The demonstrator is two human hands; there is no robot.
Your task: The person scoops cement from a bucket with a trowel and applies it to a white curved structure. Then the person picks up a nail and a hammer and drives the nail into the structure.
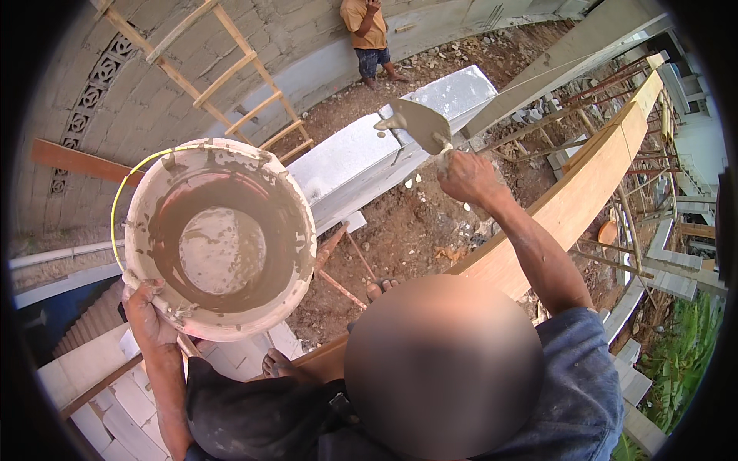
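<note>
My left hand (150,311) is closed on the rim of a mortar-smeared bucket (296,223), tilted so its inside shows. Wet grey mortar (181,230) coats the bucket's inner wall and bottom, and a thin yellow-green handle (115,207) hangs at its left side. In my right hand (470,178) is the handle of a trowel (424,127), held over a row of white blocks (338,157). Mortar clings to the trowel blade. Below the blade, a joint between two blocks shows some mortar. Whether the blade touches the blocks, I cannot tell.
My bare feet (280,365) are by a long wooden plank (569,192) running toward the far right. A wooden ladder (223,77) leans at the far left wall. Another person (367,34) stands beyond the blocks. Poles (630,223) and loose blocks (630,380) lie rightward.
</note>
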